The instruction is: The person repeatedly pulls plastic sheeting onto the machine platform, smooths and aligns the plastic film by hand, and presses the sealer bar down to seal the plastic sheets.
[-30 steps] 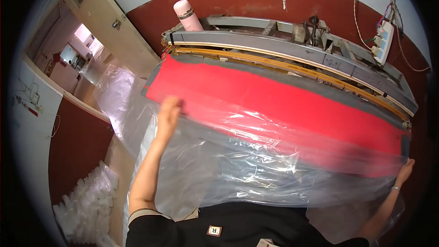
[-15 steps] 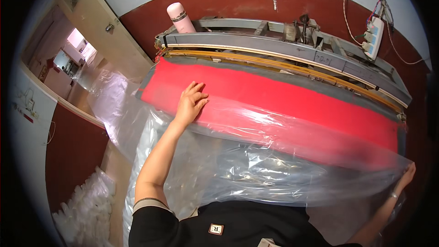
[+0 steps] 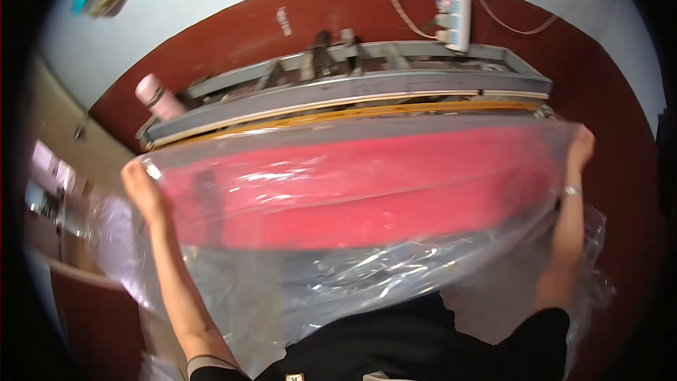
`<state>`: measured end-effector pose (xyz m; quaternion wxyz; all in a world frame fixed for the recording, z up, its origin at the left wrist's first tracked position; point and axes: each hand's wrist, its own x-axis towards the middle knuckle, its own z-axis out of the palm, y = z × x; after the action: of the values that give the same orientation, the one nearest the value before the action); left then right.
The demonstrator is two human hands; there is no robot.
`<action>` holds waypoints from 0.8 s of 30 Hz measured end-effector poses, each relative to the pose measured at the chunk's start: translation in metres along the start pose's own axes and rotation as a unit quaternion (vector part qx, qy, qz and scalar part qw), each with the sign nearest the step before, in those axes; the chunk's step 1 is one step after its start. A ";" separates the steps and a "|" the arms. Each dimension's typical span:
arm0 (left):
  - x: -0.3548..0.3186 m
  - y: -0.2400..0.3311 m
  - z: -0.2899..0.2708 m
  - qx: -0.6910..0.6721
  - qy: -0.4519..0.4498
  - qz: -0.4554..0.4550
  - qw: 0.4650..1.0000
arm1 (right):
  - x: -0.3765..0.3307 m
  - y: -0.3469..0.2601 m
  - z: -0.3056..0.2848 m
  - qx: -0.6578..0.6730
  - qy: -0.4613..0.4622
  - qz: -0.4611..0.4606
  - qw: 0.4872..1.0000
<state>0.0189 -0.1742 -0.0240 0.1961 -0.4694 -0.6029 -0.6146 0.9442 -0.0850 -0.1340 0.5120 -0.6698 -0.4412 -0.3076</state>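
A wide sheet of clear plastic film [image 3: 367, 261] stretches between my hands over a red surface [image 3: 338, 190] on the machine's bed. My left hand [image 3: 144, 187] is closed on the film's far left corner, beside the end of the red surface. At the far right corner, my right hand [image 3: 580, 147] grips the same film, a bracelet on that wrist. The film's upper edge runs nearly straight from hand to hand, just in front of the machine's orange strip. Its near part hangs in shiny folds against my body. Motion blurs both hands somewhat.
Behind the red surface stands a long grey metal frame [image 3: 360, 85] with an orange strip [image 3: 352, 111] along its front. A pink bottle [image 3: 161, 99] stands at its left end. A white power strip [image 3: 458, 20] with cords hangs on the wall. More plastic film [image 3: 113, 240] lies at left.
My left hand has left the red surface and now grips the film's left corner. My right hand has moved up and away from me, drawing the film across the red surface. The view has turned right.
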 end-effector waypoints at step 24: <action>-0.016 -0.185 0.108 -0.108 -0.088 -0.292 0.946 | -0.038 -0.084 0.114 0.280 -0.108 0.321 0.898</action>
<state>-0.0861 -0.0426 -0.1583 -0.0976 -0.3433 -0.6582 -0.6628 0.8477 0.0208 -0.1647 0.6985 -0.6332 -0.3226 0.0838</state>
